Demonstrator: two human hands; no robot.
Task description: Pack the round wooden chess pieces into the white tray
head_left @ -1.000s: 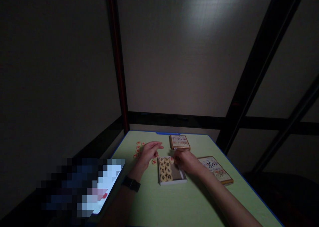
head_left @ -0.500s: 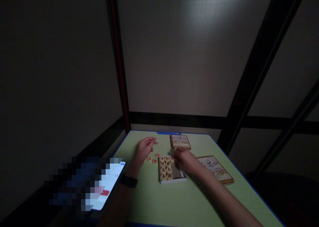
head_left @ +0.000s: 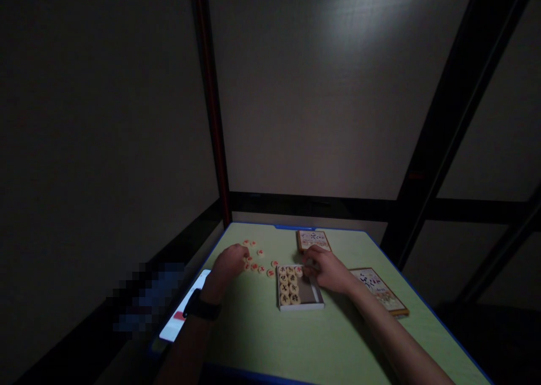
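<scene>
A shallow white box [head_left: 313,304] lies on the green table [head_left: 304,340], its left half filled with round pale game pieces marked in black [head_left: 288,286]. My right hand [head_left: 327,269] rests at the box's far right corner, fingers curled and pinched close to the top row of pieces. My left hand [head_left: 227,264], with a dark watch on the wrist, lies curled on the table left of the box, touching several loose pieces marked in red [head_left: 256,261]. Whether either hand holds a piece is hidden.
A small printed box lid [head_left: 313,240] lies at the far edge of the table. A larger printed card or lid [head_left: 379,290] lies to the right of my right arm. A lit phone screen [head_left: 180,317] sits at the table's left edge. Dark posts and a wall stand behind.
My left hand has pulled back to the left from beside the box and curled over the loose red pieces. My right hand stays at the box's far corner. The camera view has shifted slightly.
</scene>
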